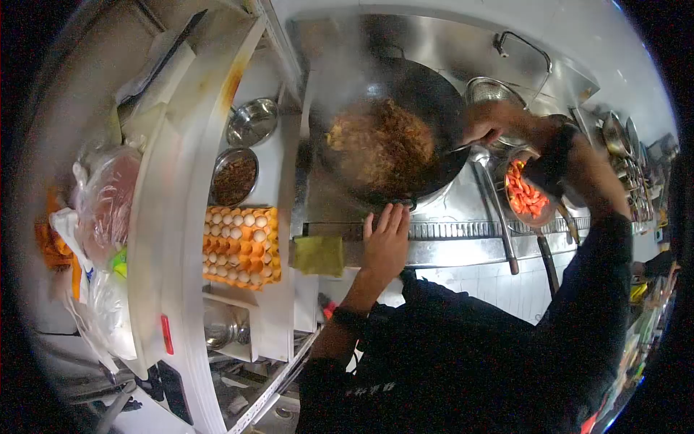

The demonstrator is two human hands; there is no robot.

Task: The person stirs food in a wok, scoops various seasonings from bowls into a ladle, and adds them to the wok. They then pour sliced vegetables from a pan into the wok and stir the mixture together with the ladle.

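A black wok (426, 108) full of brown fried noodles or rice (383, 145) sits on the steel stove, steaming. My right hand (488, 123) is closed around the handle of a ladle or spatula at the wok's right rim; the tool's end is hidden. My left hand (387, 235) lies flat with fingers spread on the stove's front ledge, just below the wok, holding nothing. A folded green cloth (318, 254) rests on the ledge to its left.
An orange egg tray (242, 246) stands left of the stove, with a metal bowl of brown flakes (235, 177) and an empty metal bowl (253, 121) behind it. A pan of red pieces (528, 195) sits at right. Bagged goods (108, 195) line the left shelf.
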